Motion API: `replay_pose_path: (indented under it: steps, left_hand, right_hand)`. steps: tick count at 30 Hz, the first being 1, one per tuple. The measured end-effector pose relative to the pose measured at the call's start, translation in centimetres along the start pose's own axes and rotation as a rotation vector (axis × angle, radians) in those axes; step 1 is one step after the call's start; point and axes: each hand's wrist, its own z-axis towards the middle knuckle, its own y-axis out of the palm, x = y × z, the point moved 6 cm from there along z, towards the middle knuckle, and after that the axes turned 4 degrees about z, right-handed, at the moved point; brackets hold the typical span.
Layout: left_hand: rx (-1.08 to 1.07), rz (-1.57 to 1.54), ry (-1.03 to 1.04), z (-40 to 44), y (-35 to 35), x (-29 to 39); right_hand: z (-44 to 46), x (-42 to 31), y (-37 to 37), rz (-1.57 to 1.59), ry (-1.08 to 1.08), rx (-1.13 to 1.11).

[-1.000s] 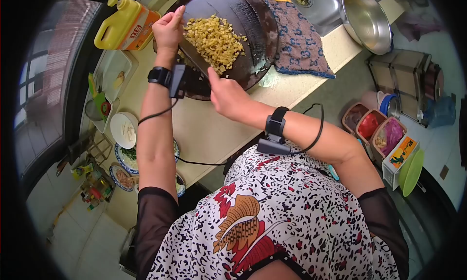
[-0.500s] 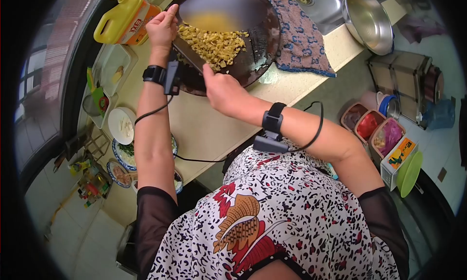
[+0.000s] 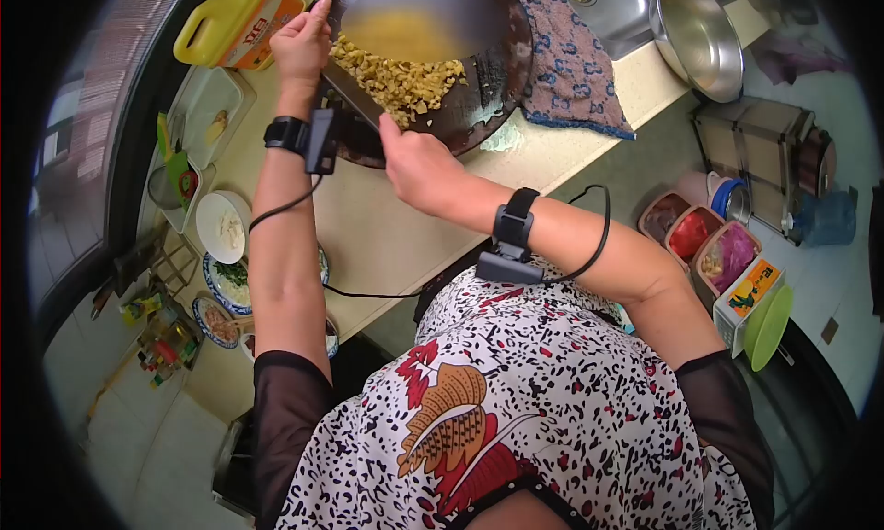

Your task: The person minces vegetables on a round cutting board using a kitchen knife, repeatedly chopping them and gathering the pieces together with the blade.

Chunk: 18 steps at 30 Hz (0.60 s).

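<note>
A dark blade [image 3: 354, 92] was gripped at one end by the curled left hand [image 3: 302, 49] and at the other by the right hand [image 3: 422, 169], beside chopped yellow pieces [image 3: 405, 84] heaped on a round board [image 3: 497, 93] set on the bench [image 3: 391, 231].

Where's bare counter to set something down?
Main free patch: the counter between left forearm, chopping board and its own front edge; a cable crosses its near end. A narrower strip separates towel from front edge. Crowded: left of that forearm, with jug, tray, bowl, plates; also the board around knife and chopped food.
</note>
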Motion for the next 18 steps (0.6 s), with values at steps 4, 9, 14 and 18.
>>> replay_pose_path:
  steps: [4, 9, 14, 18]
  left_hand:
    - [0.094, 0.006, 0.096, -0.7, 0.4, 1.9]
    - [-0.143, -0.111, -0.036, 0.6, -0.4, 1.6]
    - [0.026, 0.019, 0.039, -0.8, -0.1, 0.3]
    - [0.146, 0.035, 0.181, -1.7, -0.4, 1.9]
  right_hand:
    - [-1.0, 0.8, -0.4, 0.072, -0.100, 0.131]
    - [0.1, -2.4, -0.6, 0.039, 0.038, -0.004]
    - [-0.8, 0.1, 0.6, 0.096, 0.021, 0.024]
    - [-1.7, 1.3, -0.4, 0.114, -0.142, 0.137]
